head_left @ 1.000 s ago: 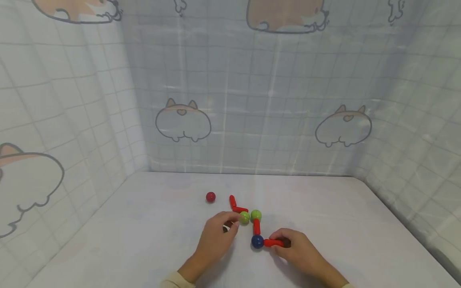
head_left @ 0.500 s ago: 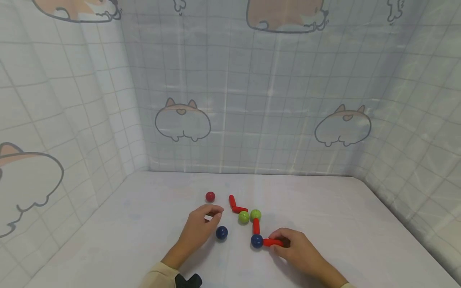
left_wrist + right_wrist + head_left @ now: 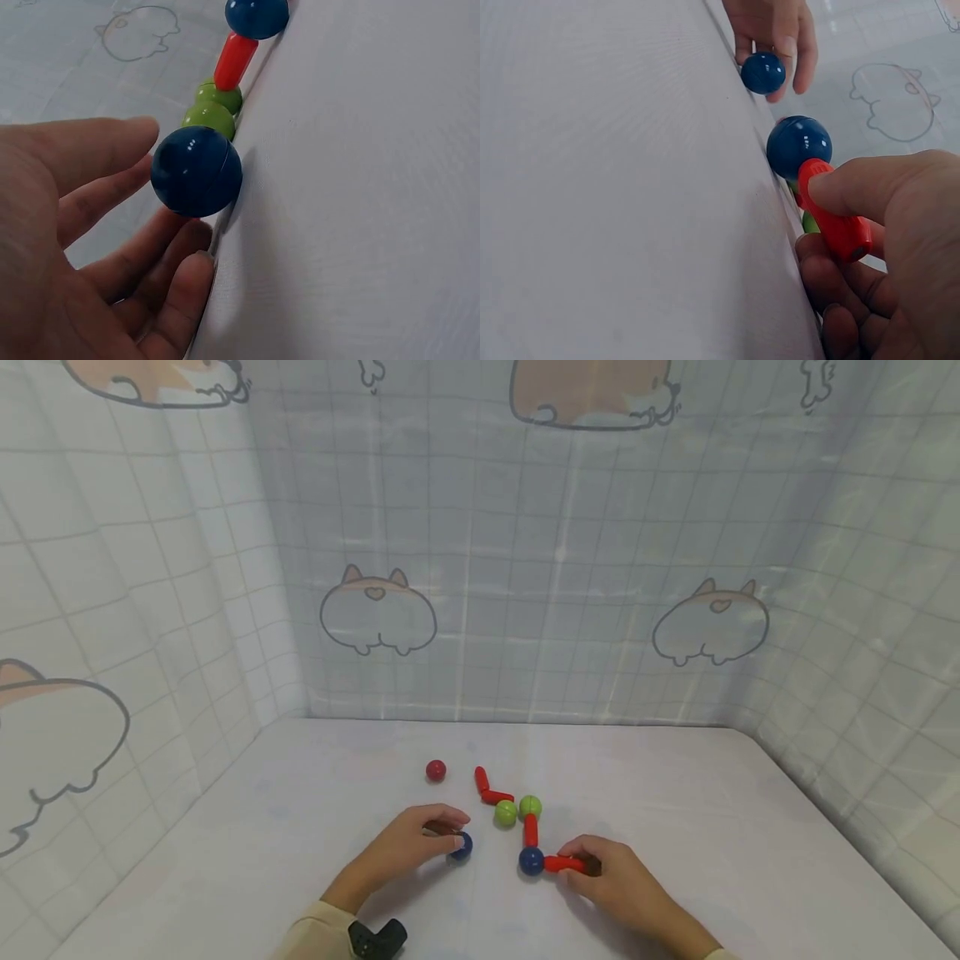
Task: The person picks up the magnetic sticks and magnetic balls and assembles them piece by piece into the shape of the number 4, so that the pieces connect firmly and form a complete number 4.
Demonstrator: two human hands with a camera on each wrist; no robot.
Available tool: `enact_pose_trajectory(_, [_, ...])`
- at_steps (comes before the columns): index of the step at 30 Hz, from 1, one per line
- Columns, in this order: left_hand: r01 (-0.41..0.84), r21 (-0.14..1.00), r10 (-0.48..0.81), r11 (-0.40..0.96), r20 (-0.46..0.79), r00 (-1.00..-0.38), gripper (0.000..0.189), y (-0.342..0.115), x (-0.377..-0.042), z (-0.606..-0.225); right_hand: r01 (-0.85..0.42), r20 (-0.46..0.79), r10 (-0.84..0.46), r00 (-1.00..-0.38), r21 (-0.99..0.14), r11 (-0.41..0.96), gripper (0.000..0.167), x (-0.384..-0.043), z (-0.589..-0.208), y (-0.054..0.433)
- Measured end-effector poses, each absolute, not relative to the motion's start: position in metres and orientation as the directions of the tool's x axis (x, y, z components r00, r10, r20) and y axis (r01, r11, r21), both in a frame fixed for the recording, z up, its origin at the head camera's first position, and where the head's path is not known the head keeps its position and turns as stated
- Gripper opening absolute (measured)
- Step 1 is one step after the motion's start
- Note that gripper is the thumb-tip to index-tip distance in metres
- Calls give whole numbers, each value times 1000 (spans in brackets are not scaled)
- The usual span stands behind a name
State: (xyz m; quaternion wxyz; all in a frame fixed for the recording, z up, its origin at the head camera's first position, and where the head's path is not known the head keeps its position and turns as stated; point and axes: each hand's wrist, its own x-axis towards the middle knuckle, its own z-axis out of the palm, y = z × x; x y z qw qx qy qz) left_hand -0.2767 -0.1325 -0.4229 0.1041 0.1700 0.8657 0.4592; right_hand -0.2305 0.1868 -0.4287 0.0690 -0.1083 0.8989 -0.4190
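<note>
My right hand (image 3: 618, 878) pinches a red magnetic rod (image 3: 832, 214) between thumb and fingers. That rod's other end meets a blue ball (image 3: 532, 861), from which a second red rod (image 3: 531, 830) runs back to a green ball (image 3: 530, 807). My left hand (image 3: 408, 845) is around a separate blue ball (image 3: 196, 171) on the table. Its thumb and fingers are spread about the ball; in the left wrist view a small gap shows between thumb tip and ball. Another green ball (image 3: 506, 813) lies just left of the joined one.
Two red rods (image 3: 482, 779) lie end to end at an angle behind the green balls. A red ball (image 3: 436, 770) sits farther left on the white table (image 3: 337, 777). Curtain walls (image 3: 480, 677) with cartoon dogs enclose the back and sides.
My left hand has drawn back leftward from near the green ball, uncovering the separate blue ball, then come down around it. My right hand keeps its hold on the rod, almost still.
</note>
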Motion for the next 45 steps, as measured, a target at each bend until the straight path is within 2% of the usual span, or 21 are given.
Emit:
enact_pose_trajectory(12, [258,802,473,539,-35,-880,36,-133,-278,-431,-153,-2,-237,-971,-758,634,29,-232,-432,187])
enact_pose_trajectory(37, [236,796,386,558,3,-923,39,-118,-274,-431,-163,3,-257,-966,-780,604,21,-233,-437,193])
enact_pose_trajectory(45, [284,814,407,506,65,-911,40,-99,-270,-425,-160,-4,-259,-966,-777,609,29,-233,-431,196])
